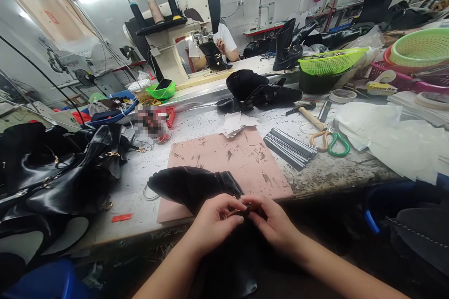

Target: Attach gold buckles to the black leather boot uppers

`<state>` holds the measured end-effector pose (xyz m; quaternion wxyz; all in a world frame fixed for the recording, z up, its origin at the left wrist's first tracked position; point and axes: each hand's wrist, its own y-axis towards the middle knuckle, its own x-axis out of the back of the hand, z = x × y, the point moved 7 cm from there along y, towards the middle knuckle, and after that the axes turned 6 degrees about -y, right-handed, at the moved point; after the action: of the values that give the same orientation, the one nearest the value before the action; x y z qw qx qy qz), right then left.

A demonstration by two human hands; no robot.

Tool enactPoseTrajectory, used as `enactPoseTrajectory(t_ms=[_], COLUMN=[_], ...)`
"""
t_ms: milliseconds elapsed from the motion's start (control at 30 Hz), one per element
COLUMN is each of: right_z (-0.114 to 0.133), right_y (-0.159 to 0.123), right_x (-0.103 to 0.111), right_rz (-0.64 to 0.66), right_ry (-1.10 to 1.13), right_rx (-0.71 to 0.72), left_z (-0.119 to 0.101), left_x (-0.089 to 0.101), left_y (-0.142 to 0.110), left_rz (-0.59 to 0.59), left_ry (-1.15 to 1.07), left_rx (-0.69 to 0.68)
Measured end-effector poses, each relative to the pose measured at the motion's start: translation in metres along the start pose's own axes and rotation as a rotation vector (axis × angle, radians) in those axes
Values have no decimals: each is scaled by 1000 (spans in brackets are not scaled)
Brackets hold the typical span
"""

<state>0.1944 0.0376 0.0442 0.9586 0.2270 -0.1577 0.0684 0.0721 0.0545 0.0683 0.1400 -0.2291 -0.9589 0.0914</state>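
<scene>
A black leather boot (196, 186) lies partly on the pink board, its near part hanging over the table edge toward my lap. My left hand (218, 220) is closed at the boot, thumb and fingers pinching a thin dark strap-like piece (235, 212). Close beside it, my right hand (271, 218) pinches the same spot with its fingertips. A small glint shows between the fingers, too small to name. The lower part of the boot is dark and partly hidden under my hands.
Black boots (84, 177) are heaped at left. Another black boot (245, 88) lies beyond the pink board (224, 154). Right of it are striped strips (291, 147), scissors (329, 142), a hammer (310, 117) and white sheets (396, 135). A person works behind the sewing machine (178, 46).
</scene>
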Motion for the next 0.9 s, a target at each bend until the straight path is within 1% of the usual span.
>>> enactPoseTrajectory(t_ms=[33,100,167,267,333,367,433,533,633,700,767,833,900], right_z=[3,7,11,18,21,22,23,23,21,18,10,4,5], right_y=[1,2,3,2,0,-1,-3,-4,-4,-1,5,11,15], right_x=[-1,1,5,6,4,3,3,5,6,9,9,6,4], right_rz=[8,-20,-58,-10,32,30,-19,-113,-149,-145,-68,71,190], right_ry=[-31,-77,-97,-131,-189,-223,-272,-255,-178,-119,-39,39,51], right_rx=[72,165,226,319,390,422,471,481,434,327,128,-71,-180], left_z=[4,10,11,10,15,18,24,24,22,19,15,11,7], left_x=[0,1,0,-2,-1,-1,-1,-1,0,1,2,1,0], left_y=[0,1,3,5,6,6,6,7,8,8,7,6,4], left_rz=[-13,-34,-20,9,8,10,30,52,51,25,-7,-23,-33], left_ry=[-8,22,91,113,50,12,-57,-106,-93,-70,-41,-3,51], left_rx=[46,105,106,91,148,189,256,269,248,208,157,104,52])
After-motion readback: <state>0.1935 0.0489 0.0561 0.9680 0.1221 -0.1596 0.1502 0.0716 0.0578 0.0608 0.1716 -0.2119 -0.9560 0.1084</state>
